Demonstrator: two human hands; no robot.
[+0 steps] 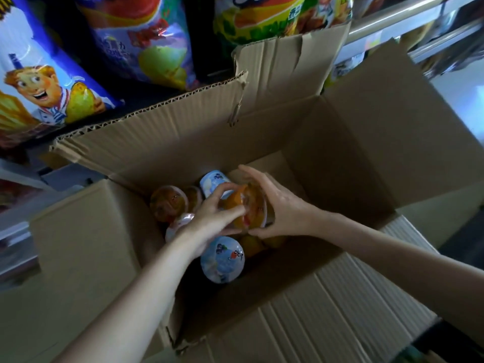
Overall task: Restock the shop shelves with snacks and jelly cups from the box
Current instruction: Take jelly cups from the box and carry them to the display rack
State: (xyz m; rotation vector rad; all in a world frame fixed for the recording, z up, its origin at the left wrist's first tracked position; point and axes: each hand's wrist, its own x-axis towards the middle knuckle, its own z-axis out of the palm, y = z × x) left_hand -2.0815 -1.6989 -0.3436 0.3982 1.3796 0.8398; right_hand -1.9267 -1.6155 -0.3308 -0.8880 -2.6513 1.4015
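An open cardboard box [340, 158] holds several jelly cups. Both my hands are down inside it around one orange jelly cup [250, 209]. My left hand [209, 221] grips its left side with curled fingers. My right hand [275, 205] wraps its right side, thumb underneath. A blue-lidded cup [222, 259] lies just below my hands, another blue-lidded cup [213, 180] lies behind them, and an orange-brown cup [167, 203] sits to the left. A white-lidded cup is partly hidden under my left wrist.
Large snack bags [47, 82] hang or stand on the shelf behind the box, with another purple bag [146, 40] and a green-orange bag [262, 17]. A metal shelf rail [398, 22] runs at the upper right. The box flaps [340, 297] spread outward around the opening.
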